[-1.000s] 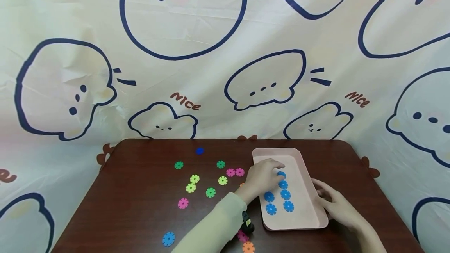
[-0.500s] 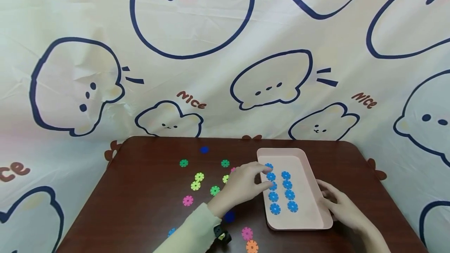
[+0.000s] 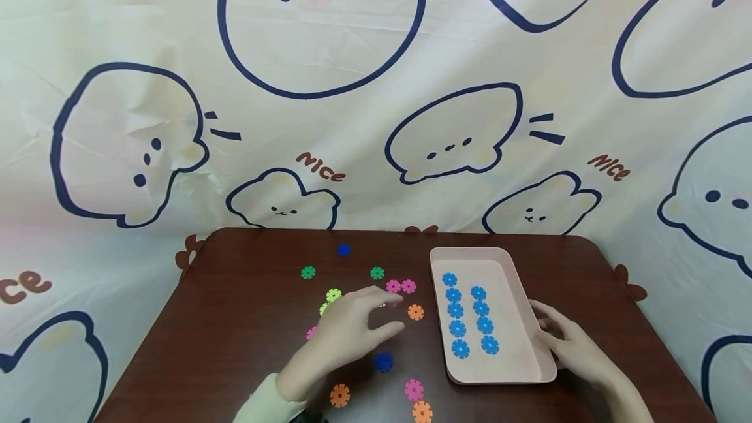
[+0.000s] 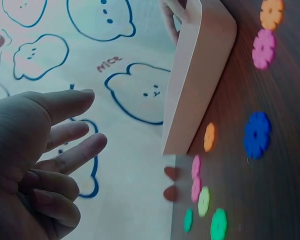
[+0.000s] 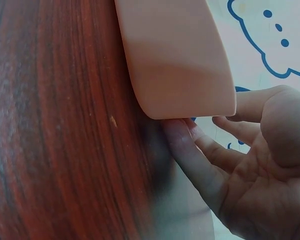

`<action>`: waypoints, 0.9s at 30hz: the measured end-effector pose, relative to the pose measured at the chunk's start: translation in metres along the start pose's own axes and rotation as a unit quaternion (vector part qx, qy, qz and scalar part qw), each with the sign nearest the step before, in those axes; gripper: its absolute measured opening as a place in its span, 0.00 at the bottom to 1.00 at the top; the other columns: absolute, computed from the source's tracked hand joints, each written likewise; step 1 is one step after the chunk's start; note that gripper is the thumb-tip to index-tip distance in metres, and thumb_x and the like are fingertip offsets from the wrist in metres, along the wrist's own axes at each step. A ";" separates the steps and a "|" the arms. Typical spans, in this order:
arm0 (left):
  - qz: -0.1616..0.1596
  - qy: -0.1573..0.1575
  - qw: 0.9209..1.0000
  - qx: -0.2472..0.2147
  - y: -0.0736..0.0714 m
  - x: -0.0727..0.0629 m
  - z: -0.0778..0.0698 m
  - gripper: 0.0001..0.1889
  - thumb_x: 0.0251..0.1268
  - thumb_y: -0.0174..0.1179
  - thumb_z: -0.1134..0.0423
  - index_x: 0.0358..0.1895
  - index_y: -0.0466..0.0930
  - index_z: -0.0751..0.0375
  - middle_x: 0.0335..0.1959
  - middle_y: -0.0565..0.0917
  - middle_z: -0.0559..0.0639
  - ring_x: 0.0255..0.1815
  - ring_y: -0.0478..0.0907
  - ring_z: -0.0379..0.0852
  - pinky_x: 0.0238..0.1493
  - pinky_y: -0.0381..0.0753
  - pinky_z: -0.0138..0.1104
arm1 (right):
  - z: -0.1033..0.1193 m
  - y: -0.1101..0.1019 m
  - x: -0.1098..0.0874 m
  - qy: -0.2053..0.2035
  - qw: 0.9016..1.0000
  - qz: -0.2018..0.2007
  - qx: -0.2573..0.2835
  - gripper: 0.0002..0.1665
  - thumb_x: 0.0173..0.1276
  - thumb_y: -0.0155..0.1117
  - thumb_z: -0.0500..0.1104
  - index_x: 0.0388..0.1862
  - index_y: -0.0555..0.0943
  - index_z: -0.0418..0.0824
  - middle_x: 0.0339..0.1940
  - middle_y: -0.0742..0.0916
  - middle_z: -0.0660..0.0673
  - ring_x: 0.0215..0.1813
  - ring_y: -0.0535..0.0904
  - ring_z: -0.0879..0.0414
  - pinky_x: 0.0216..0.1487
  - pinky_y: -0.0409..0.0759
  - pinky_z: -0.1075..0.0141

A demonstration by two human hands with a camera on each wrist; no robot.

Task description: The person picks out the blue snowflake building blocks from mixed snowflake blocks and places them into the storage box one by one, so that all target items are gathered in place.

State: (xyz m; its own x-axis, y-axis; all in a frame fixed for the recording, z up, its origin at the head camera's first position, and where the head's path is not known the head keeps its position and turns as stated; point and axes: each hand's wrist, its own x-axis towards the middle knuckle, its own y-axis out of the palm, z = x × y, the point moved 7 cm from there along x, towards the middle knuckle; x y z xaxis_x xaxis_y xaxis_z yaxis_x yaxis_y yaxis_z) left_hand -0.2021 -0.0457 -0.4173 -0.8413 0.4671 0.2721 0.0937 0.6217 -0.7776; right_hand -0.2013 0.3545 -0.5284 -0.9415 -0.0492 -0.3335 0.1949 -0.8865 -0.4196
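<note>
My left hand (image 3: 346,328) hovers over the loose discs left of the tray, thumb and forefinger apart and nothing between them. In the left wrist view, the left hand (image 4: 40,145) has its other fingers partly bent. A pale pink tray (image 3: 519,344) holds two columns of blue notched plastic discs (image 3: 457,328), the left column one disc longer. At the tray's right side, my right hand (image 3: 572,348) grips the edge. The right wrist view shows the right hand (image 5: 275,150) with its thumb at the tray's rim and fingers (image 5: 182,142) against its underside.
Loose notched discs lie on the dark wooden table (image 3: 194,344): pink (image 3: 408,286), orange (image 3: 416,312), green (image 3: 377,273), yellow-green (image 3: 333,294) and dark blue (image 3: 384,362). Orange (image 3: 339,395) and pink (image 3: 414,390) ones lie nearer. A cartoon-printed cloth (image 3: 364,149) hangs behind.
My left hand has drawn back leftward from above the tray to over the loose discs, uncovering the tops of both blue columns. The right hand stays at the tray's edge. The head view shifted slightly.
</note>
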 end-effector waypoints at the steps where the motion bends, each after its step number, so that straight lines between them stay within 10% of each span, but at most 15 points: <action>1: -0.003 -0.003 1.000 0.005 -0.004 -0.005 0.002 0.20 0.67 0.70 0.44 0.58 0.87 0.45 0.50 0.87 0.38 0.48 0.84 0.36 0.45 0.84 0.37 | 0.001 0.000 0.000 0.000 1.000 -0.001 -0.001 0.38 0.81 0.59 0.43 0.84 0.57 0.42 0.59 0.79 0.33 0.49 0.83 0.45 0.38 0.87 0.50; 14: -0.006 -0.080 0.997 0.005 -0.041 -0.064 0.051 0.26 0.59 0.70 0.33 0.56 0.88 0.40 0.54 0.86 0.35 0.51 0.84 0.38 0.48 0.85 0.44 | 0.001 0.001 -0.002 -0.006 1.000 -0.002 -0.002 0.38 0.81 0.58 0.41 0.84 0.57 0.41 0.59 0.79 0.32 0.50 0.84 0.44 0.38 0.87 0.50; 27: 0.092 -0.069 0.992 -0.043 -0.039 -0.119 0.101 0.25 0.55 0.77 0.41 0.53 0.89 0.48 0.46 0.86 0.34 0.47 0.83 0.38 0.49 0.84 0.39 | 0.000 0.000 -0.002 -0.007 1.000 0.000 0.001 0.38 0.81 0.59 0.41 0.84 0.58 0.42 0.59 0.80 0.32 0.49 0.84 0.44 0.38 0.87 0.49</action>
State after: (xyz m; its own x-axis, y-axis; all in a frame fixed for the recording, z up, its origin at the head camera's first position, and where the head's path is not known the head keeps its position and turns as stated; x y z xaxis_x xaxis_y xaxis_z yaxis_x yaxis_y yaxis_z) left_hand -0.1592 -0.1891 -0.4764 -0.8698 0.4912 0.0458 0.2928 0.5886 -0.7535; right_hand -0.1998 0.3543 -0.5280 -0.9451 -0.0546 -0.3221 0.1941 -0.8871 -0.4189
